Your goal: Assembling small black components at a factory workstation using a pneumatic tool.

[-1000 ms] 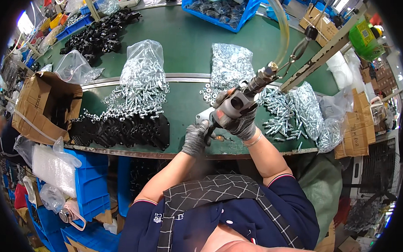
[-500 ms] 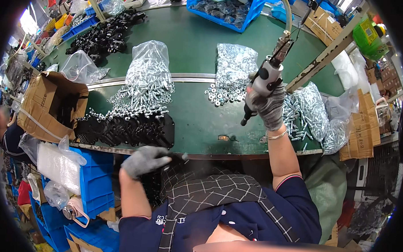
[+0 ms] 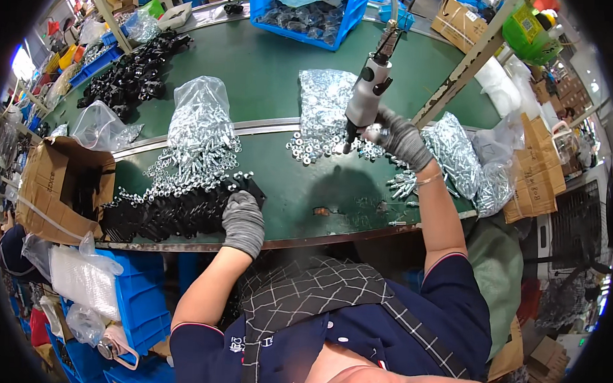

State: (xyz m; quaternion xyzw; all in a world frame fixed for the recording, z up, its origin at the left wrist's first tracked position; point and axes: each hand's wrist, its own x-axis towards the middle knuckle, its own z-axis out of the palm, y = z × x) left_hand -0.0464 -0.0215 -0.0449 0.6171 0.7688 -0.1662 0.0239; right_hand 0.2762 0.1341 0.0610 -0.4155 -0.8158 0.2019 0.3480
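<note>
My left hand [image 3: 243, 223], in a grey knit glove, is closed on a flat black part [image 3: 252, 189] at the right end of a row of black parts [image 3: 170, 217]. Silver bolts with nuts stick up along that row's far side. To the right, an air screwdriver [image 3: 363, 102] hangs upright from its hose, bit downward. Close beside its lower end is my gloved right hand [image 3: 403, 137], fingers curled with the tips together. A small shiny bit shows at those fingertips; I cannot make out what it is.
Bagged bolts [image 3: 201, 113] spill toward the row. A bag of washers or nuts [image 3: 323, 101] lies mid-bench; more bolts [image 3: 449, 152] lie right of it. An open carton [image 3: 43, 189] stands left, a blue bin [image 3: 312, 40] at the back. A metal post [image 3: 469, 65] slants up at right.
My left hand has moved up from the bench edge onto the black parts. The right hand has let go of the screwdriver's body, which now hangs beside it. The view has shifted slightly.
</note>
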